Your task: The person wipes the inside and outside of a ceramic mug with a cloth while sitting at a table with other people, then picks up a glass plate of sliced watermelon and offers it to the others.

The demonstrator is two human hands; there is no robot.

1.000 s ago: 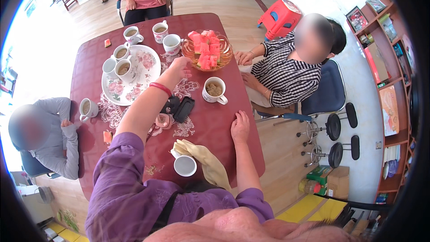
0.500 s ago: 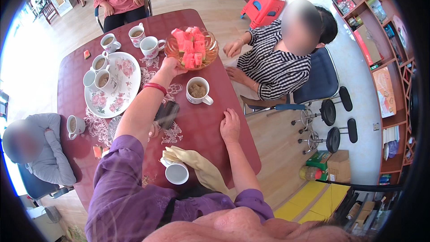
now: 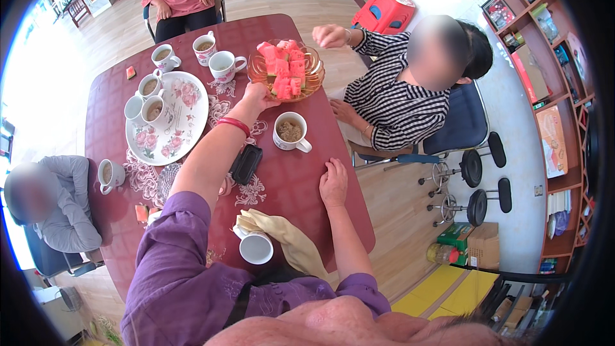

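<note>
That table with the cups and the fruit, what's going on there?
A person in a purple top sits at a dark red table with others around it. Their left hand reaches out to the rim of an amber glass bowl heaped with watermelon pieces; whether it grips the bowl or a piece is unclear. Their right hand lies flat on the table near the edge. A mug stands between the hands, and more cups sit on a flowered tray.
</note>
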